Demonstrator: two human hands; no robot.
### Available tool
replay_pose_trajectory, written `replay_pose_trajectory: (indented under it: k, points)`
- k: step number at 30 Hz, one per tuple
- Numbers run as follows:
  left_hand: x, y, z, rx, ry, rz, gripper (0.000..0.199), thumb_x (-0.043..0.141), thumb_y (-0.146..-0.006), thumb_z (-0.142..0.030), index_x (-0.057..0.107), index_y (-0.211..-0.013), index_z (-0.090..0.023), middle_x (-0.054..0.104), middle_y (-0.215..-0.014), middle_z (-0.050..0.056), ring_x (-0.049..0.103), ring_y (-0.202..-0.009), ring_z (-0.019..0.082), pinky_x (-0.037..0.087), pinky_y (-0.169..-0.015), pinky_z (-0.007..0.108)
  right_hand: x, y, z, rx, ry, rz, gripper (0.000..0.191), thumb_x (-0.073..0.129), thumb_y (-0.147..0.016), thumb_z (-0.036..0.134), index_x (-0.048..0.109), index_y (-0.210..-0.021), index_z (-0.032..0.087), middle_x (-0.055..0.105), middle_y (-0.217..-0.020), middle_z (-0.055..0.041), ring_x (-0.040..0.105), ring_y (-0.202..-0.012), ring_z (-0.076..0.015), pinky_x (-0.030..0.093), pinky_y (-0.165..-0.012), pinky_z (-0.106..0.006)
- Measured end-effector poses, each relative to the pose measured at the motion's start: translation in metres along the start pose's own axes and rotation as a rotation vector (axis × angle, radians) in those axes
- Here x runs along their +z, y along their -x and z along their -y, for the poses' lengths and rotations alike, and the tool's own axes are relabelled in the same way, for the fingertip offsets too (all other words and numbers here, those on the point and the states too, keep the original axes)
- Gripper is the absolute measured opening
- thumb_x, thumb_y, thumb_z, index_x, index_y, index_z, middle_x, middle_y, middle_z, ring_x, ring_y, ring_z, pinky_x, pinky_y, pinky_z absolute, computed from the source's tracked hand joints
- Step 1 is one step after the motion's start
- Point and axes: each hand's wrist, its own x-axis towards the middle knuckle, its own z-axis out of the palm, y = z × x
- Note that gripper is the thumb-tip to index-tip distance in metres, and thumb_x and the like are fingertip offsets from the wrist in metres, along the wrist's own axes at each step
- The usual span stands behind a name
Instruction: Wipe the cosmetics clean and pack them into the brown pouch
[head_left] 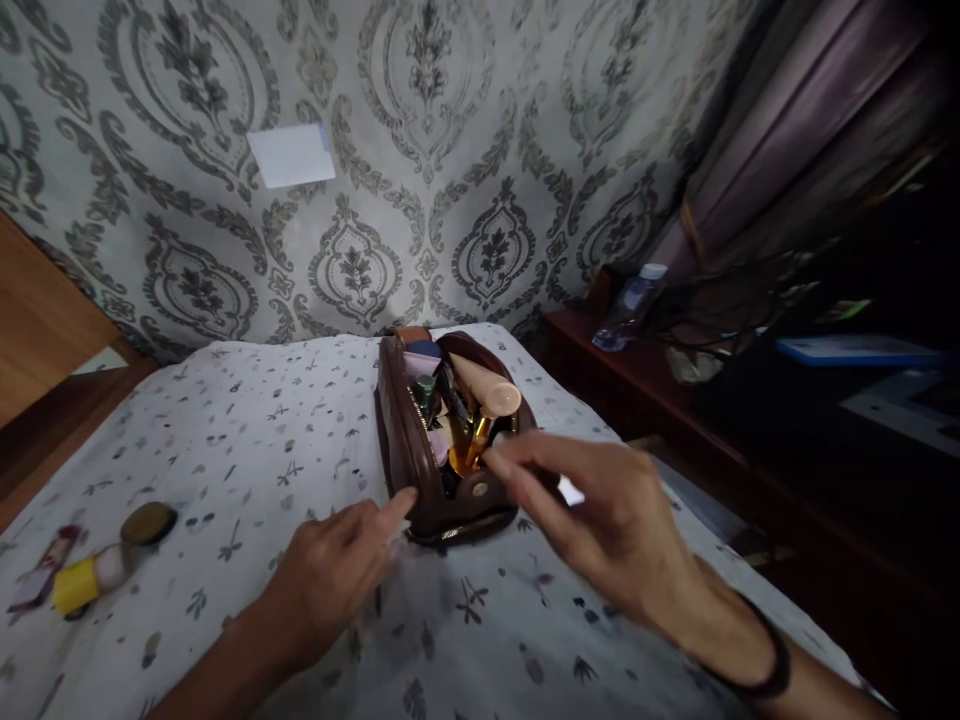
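Note:
A brown leather toiletry bag (442,515) lies unzipped on the bed, packed with cosmetics. A beige tube (480,385) leans out at its right side. Below that is a shiny gold item (477,440), and a dark green-capped bottle (424,390) stands further left. My left hand (337,560) has its fingers curled, with thumb and forefinger at the bag's front left corner. My right hand (607,510) reaches over the front right rim, thumb and forefinger pinched beside the gold item. What lies between those fingertips cannot be made out.
On the patterned bedsheet (285,440) at left lie a round dark-lidded container (148,523), a yellow-banded item (76,586) and a blurred pinkish pack (46,570). A clear bottle (628,308) stands on the dark red ledge (645,375) at right. Wallpaper closes off the back.

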Motion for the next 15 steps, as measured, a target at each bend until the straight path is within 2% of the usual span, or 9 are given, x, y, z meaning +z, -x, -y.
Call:
replay_pose_trajectory:
  k: [2, 5, 7, 11, 13, 15]
  points:
    - [-0.002, 0.017, 0.010, -0.092, 0.017, -0.007, 0.037, 0.037, -0.103, -0.025, 0.047, -0.138, -0.019, 0.072, -0.095, 0.006, 0.069, -0.069, 0.014, 0.054, -0.057, 0.021, 0.012, 0.018, 0.004, -0.103, -0.038, 0.078, 0.023, 0.047, -0.100, 0.020, 0.064, -0.085, 0.016, 0.066, -0.069, 0.0003, 0.057, -0.056, -0.0081, 0.038, -0.054, -0.020]
    - [-0.002, 0.046, 0.026, -0.222, -0.030, 0.008, 0.034, 0.039, -0.102, -0.031, 0.054, -0.131, -0.021, 0.071, -0.104, 0.008, 0.071, -0.089, 0.019, 0.058, -0.069, 0.025, 0.043, 0.042, 0.007, -0.190, -0.025, 0.283, 0.031, 0.041, -0.103, 0.022, 0.062, -0.080, 0.017, 0.064, -0.066, 0.0003, 0.056, -0.057, -0.0098, 0.037, -0.057, -0.024]
    - [0.000, 0.067, 0.034, -0.235, -0.092, 0.061, 0.035, 0.041, -0.101, -0.035, 0.057, -0.130, -0.023, 0.069, -0.110, 0.009, 0.067, -0.102, 0.023, 0.059, -0.076, 0.031, 0.065, 0.052, 0.010, -0.180, 0.000, 0.417, 0.031, 0.043, -0.102, 0.023, 0.060, -0.076, 0.017, 0.064, -0.066, 0.0004, 0.055, -0.055, -0.0105, 0.035, -0.057, -0.025]
    - [0.008, 0.109, 0.044, -0.167, -0.197, 0.147, 0.040, 0.043, -0.100, -0.041, 0.052, -0.138, -0.030, 0.056, -0.138, 0.010, 0.053, -0.125, 0.030, 0.054, -0.093, 0.045, 0.100, 0.058, 0.018, -0.149, -0.005, 0.654, 0.023, 0.052, -0.097, 0.020, 0.061, -0.076, 0.017, 0.067, -0.070, -0.0003, 0.059, -0.059, -0.0117, 0.034, -0.058, -0.025]
    - [0.011, 0.124, 0.047, -0.196, -0.218, 0.160, 0.042, 0.043, -0.101, -0.038, 0.048, -0.141, -0.029, 0.056, -0.138, 0.010, 0.052, -0.125, 0.029, 0.053, -0.095, 0.044, 0.112, 0.056, 0.022, -0.139, -0.018, 0.721, 0.022, 0.052, -0.096, 0.020, 0.062, -0.077, 0.016, 0.069, -0.073, -0.0017, 0.061, -0.063, -0.0127, 0.035, -0.061, -0.025]
    - [0.012, 0.132, 0.047, -0.267, -0.246, 0.172, 0.040, 0.043, -0.101, -0.032, 0.050, -0.139, -0.025, 0.060, -0.128, 0.011, 0.056, -0.117, 0.027, 0.053, -0.092, 0.042, 0.122, 0.053, 0.027, -0.135, -0.047, 0.747, 0.023, 0.050, -0.097, 0.022, 0.064, -0.080, 0.016, 0.071, -0.078, -0.0033, 0.063, -0.066, -0.0135, 0.035, -0.062, -0.025]
